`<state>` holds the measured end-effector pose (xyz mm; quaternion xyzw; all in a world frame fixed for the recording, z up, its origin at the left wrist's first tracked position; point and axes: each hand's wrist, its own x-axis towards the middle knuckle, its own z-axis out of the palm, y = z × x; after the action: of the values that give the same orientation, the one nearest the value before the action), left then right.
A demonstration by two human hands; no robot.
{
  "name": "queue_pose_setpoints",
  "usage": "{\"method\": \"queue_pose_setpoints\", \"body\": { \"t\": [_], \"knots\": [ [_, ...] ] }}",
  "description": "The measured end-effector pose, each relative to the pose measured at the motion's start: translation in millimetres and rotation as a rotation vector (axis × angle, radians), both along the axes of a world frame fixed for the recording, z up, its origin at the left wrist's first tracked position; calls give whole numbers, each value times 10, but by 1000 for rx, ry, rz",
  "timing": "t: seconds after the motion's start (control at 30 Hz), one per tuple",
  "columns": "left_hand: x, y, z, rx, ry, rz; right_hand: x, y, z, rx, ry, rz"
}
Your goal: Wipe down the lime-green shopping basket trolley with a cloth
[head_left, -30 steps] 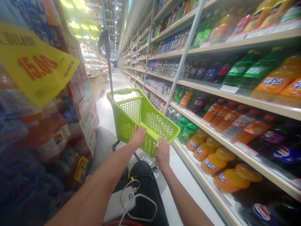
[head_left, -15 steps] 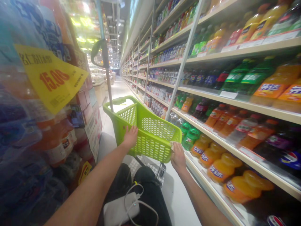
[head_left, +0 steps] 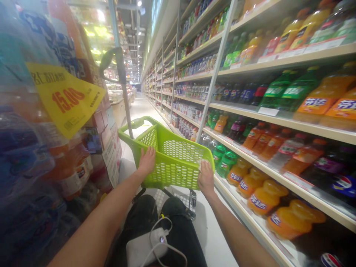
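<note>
A green plastic shopping cart with perforated walls stands right in front of my knees. My left hand grips its near rim, thumb and fingers at the top edge. Near the cart's right end, my right hand is closed on a crumpled white cloth, pressed against the near rim by the corner. Most of the cloth is hidden under the fingers. From the cart's left end a pole rises with a dark loop handle.
Shelves of soft drink bottles line the right side. On the left are stacked bottle packs with a yellow price sign. A white power bank with a cable lies on my lap. A long aisle runs ahead.
My right hand has moved left along the rim with the cloth, away from the corner. The left hand and the cart's left end have shifted slightly left in view.
</note>
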<state>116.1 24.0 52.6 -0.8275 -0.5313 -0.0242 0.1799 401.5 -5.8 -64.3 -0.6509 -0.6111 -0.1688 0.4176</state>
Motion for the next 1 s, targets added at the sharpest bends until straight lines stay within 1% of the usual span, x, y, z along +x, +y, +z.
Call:
{"method": "queue_pose_setpoints", "body": {
  "t": [0.1, 0.17, 0.2, 0.27, 0.33, 0.4, 0.43, 0.5, 0.53, 0.63, 0.7, 0.8, 0.87, 0.93, 1.0],
  "knots": [
    [-84, -31, 8, 24, -3, -9, 157, -68, 7, 51, 148, -171],
    [-79, -56, 0, 17, -6, -5, 137, -89, 23, 39, 208, -240],
    [-64, -68, -1, 13, -9, 2, 84, -88, 34, 20, 212, -248],
    [-38, -85, 11, 15, -12, 0, -80, -68, 61, -19, 176, -209],
    [-47, -91, 46, 28, -20, -21, -251, -35, 86, -44, 112, -120],
    [-107, -85, 93, 64, -42, -15, -363, -6, 102, -68, 50, -22],
    [-154, -78, 115, 92, -58, 8, -388, 3, 107, -73, 32, 8],
    [-262, -65, 141, 134, -73, 71, -397, 15, 118, -73, 35, 15],
    [-312, -61, 143, 141, -67, 81, -396, 20, 127, -71, 55, 0],
    [-401, -66, 113, 145, -29, 56, -477, 56, 184, -68, 128, -36],
    [-403, -82, 90, 152, -25, 56, -640, 97, 247, -66, 136, 8],
    [-390, -115, 89, 154, -23, 44, -962, 157, 357, -96, 77, 154],
    [-411, -138, 108, 155, -19, 26, -1116, 175, 422, -126, 51, 205],
    [-459, -165, 122, 177, -30, 20, -1167, 170, 469, -156, 59, 192],
    [-516, -197, 121, 202, -51, 20, -1140, 155, 497, -190, 84, 147]
  ]
}}
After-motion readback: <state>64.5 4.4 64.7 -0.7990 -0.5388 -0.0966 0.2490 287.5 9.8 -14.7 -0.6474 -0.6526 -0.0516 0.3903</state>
